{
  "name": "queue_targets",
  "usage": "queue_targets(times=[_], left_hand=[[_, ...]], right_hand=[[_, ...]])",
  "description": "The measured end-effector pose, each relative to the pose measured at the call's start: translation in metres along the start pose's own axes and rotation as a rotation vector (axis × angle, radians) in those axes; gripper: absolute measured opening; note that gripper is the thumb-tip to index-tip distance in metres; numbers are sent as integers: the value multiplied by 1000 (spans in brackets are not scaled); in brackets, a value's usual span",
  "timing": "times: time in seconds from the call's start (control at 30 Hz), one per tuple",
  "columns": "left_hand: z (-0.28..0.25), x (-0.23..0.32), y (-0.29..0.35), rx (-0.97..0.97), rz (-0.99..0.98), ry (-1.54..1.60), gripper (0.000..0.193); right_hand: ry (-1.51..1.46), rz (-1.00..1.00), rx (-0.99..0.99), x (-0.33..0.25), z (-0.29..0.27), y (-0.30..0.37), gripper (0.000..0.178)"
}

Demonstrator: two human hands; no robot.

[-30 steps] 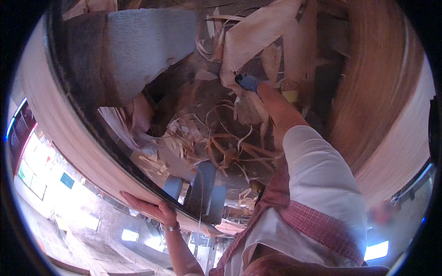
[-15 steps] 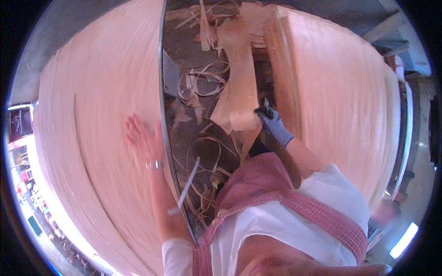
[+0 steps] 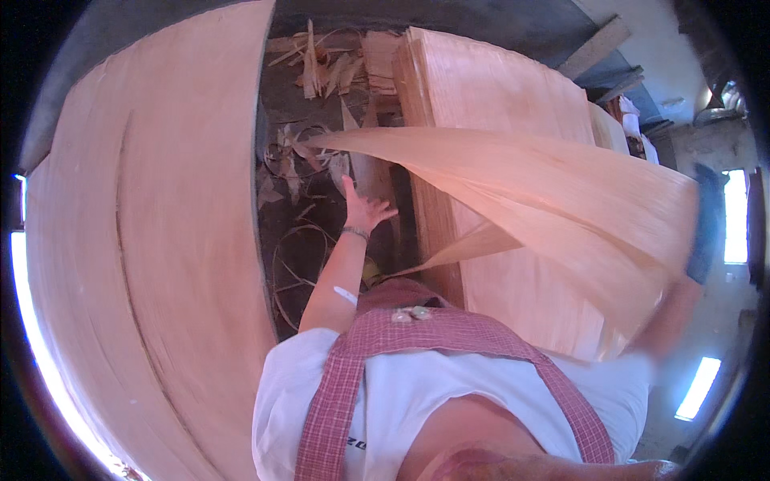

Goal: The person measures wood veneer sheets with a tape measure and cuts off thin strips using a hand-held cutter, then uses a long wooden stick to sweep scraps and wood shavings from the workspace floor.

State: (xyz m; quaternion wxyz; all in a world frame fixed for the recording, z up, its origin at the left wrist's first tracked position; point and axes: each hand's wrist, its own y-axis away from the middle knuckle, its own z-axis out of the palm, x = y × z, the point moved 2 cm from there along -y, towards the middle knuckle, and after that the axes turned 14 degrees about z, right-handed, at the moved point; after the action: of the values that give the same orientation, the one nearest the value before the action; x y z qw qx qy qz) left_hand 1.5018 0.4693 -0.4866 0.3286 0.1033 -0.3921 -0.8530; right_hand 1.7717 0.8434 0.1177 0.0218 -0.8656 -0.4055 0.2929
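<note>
A long, thin wood veneer sheet (image 3: 553,188) stretches, twisted, from the gap between two veneer stacks out to the far right, above the right stack. At its right end my right hand (image 3: 707,224), in a blue glove and smeared by motion, grips it. My left hand (image 3: 368,213) is bare and wears a wristband. It hangs over the gap with fingers spread and nothing in them, below the sheet's narrow left end.
A broad veneer stack (image 3: 192,208) with a long dark split lies on the left. The right veneer stack (image 3: 513,297) is partly covered by the sheet. Curled veneer scraps (image 3: 290,164) litter the gap's floor. Wooden beams (image 3: 595,48) lean at the far right.
My right hand has swung far right and pulled the veneer sheet up out of the gap. My left hand has left the left stack's surface and moved right over the gap.
</note>
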Motion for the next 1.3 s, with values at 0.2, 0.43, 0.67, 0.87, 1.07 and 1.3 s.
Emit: queue_targets(times=[0.2,0.43,0.67,0.87,1.07,1.3], left_hand=[[90,-9,4,-458,480,205,83],[223,122,105,-764,804,223,66],[146,297,337,-494,1761,111,71],[-73,255,546,-195,2115,364,81],[-309,114,751,-572,2307,3,91],[-533,-62,879,833,2426,556,87]], right_hand=[[34,228,307,114,-153,74,37],[-11,124,203,157,-141,-45,35],[-93,-138,-156,63,43,-246,39],[254,-693,-29,-186,222,-247,35],[99,-1354,135,-506,318,-44,34],[101,-1934,-198,-750,455,322,28]])
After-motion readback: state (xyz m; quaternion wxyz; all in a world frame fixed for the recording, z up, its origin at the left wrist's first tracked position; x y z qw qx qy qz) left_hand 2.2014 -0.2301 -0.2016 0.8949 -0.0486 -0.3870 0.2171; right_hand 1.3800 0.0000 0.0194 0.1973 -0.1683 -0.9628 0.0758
